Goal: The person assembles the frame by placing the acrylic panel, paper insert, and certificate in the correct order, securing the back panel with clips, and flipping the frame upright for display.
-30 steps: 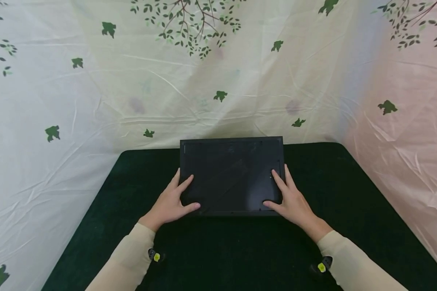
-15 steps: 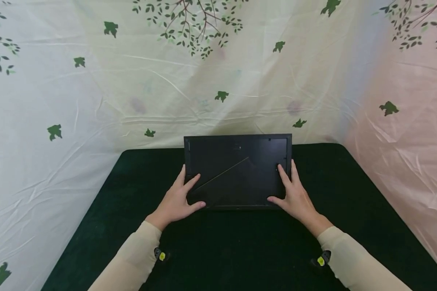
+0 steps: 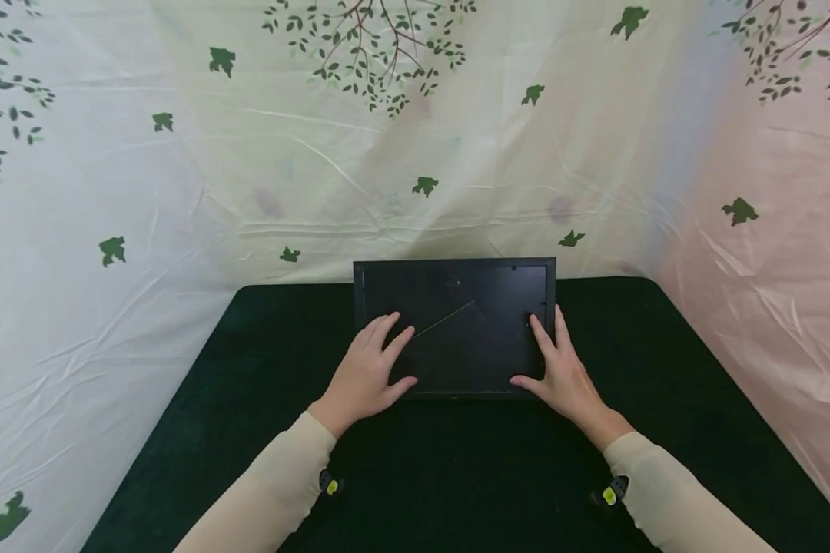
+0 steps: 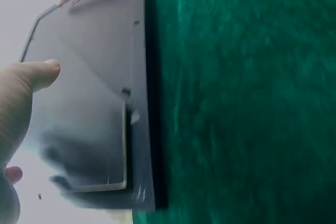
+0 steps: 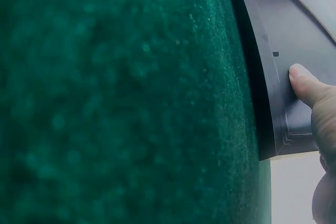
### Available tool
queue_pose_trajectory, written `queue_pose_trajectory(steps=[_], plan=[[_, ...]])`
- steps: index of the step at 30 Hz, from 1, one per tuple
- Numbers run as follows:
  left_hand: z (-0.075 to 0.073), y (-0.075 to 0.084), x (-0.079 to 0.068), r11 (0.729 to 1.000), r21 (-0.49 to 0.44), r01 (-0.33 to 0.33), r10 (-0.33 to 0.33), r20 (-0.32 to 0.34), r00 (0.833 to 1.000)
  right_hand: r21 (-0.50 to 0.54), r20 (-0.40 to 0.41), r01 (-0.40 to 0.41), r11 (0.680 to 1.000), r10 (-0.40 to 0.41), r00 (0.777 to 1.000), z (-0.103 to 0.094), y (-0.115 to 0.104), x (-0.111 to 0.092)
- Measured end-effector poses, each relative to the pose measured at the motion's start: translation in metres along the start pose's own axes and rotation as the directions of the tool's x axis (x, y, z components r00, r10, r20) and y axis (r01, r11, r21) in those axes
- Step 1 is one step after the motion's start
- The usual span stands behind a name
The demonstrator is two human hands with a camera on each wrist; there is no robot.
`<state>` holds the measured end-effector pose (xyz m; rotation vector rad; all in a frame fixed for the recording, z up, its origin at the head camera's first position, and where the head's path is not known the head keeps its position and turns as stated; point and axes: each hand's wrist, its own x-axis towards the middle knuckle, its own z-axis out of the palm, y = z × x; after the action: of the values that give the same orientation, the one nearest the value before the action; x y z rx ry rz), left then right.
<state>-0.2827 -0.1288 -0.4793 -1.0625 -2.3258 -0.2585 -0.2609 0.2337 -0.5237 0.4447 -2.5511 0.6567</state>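
Note:
A black picture frame [image 3: 484,346], its back facing me, is on the dark green table. A thin pale line slants across its backing, and small dark tabs sit along the rim. Over the left part of the backing lies my left hand [image 3: 366,376], fingers extended and thumb spread. In the left wrist view its thumb [image 4: 42,74] appears just above the panel, with a shadow or reflection below. My right hand [image 3: 567,384] holds the right side, thumb [image 5: 307,85] on the backing near the lower corner and some fingers along the outer edge. The frame's front is hidden.
The green cloth-covered table [image 3: 456,476] extends around the frame. Behind it hangs a pale curtain [image 3: 346,177] printed with leaves and branches, close to the table's back edge. A pinkish section of fabric [image 3: 781,307] borders the right side.
The frame has shifted slightly right and leans differently, showing the slanting line more clearly. My left hand has left the frame's left edge and moved right, over the backing. My right hand keeps its hold.

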Motion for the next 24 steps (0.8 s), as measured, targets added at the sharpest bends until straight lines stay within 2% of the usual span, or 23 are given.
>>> queue_pose_trajectory(steps=[4, 9, 17, 24], plan=[[0.012, 0.011, 0.008, 1.0, 0.021, -0.017, 0.016, 0.056, 0.998, -0.002, 0.0, 0.001, 1.0, -0.001, 1.0, 0.002, 0.001, -0.002], [0.02, 0.019, 0.012, 0.999, 0.022, 0.023, -0.025, 0.095, 0.995, 0.005, -0.007, 0.018, 1.0, -0.018, 1.0, 0.003, 0.001, -0.003], [0.022, 0.025, 0.017, 0.997, 0.012, 0.078, -0.079, 0.073, 0.994, 0.01, -0.021, 0.038, 0.999, -0.038, 0.999, -0.001, 0.002, -0.002], [0.025, 0.028, 0.021, 0.993, 0.044, 0.105, -0.108, 0.069, 0.992, 0.01, -0.021, 0.04, 0.999, -0.04, 0.999, -0.003, 0.004, -0.002]])
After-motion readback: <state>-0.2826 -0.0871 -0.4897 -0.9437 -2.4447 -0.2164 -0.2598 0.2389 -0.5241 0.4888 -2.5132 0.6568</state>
